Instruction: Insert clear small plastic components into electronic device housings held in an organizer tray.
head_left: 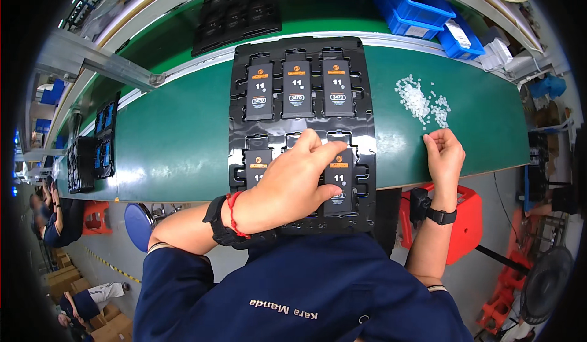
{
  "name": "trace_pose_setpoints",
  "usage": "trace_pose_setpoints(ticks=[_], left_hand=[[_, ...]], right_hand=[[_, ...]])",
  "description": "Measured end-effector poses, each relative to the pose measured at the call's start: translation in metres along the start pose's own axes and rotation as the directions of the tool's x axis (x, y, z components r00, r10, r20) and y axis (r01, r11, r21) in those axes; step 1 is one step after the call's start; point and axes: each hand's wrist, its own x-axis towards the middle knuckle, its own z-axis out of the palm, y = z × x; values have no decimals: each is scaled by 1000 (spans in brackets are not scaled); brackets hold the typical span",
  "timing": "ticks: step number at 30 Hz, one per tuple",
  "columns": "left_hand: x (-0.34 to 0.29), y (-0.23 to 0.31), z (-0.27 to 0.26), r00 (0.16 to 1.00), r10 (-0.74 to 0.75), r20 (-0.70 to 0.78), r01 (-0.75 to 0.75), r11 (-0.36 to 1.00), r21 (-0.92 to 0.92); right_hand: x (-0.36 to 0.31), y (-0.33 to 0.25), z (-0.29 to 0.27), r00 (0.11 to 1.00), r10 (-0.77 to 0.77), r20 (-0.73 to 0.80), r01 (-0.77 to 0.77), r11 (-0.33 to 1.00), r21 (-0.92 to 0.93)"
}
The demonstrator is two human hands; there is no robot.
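Note:
A black plastic tray (364, 110) lies at the table's front edge, with flat black phone batteries in its pockets. Three stand in the far row, among them a middle battery (297, 100). Over the near row lies my left hand (293, 174), its fingers apart, index and thumb tips resting on the right-hand battery (340, 198). It mostly hides the battery in the middle of that row. To the right, my right hand (445, 152) has thumb and index pinched together at the near side of a pile of small translucent pieces (416, 100). Whatever lies between those fingertips is too small to make out.
The green table (177, 137) runs left and right. Behind its metal rail sit another black tray (237, 9) and blue bins (409, 12). More stacked trays (82, 165) stand far left. A red stool (468, 226) and a blue stool (139, 226) are below the edge.

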Motion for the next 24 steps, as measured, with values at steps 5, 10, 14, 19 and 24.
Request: trace_pose_setpoints(ticks=[5,10,14,19,24], left_hand=[[-4,-6,6,998,54,13,-55,997,48],[-5,-9,4,982,173,76,-170,985,-34],[-7,-9,2,983,169,64,-166,984,-59],[-12,-23,-24,972,166,-168,-105,941,321],[-13,-29,-33,985,73,-156,-12,931,364]], right_hand=[[0,17,2,996,25,-90,-13,991,137],[0,28,3,996,79,-51,-58,941,333],[-3,18,3,997,67,-46,-45,923,383],[-8,7,-8,995,96,32,-98,854,510],[-11,-13,-11,991,83,107,-130,806,578]])
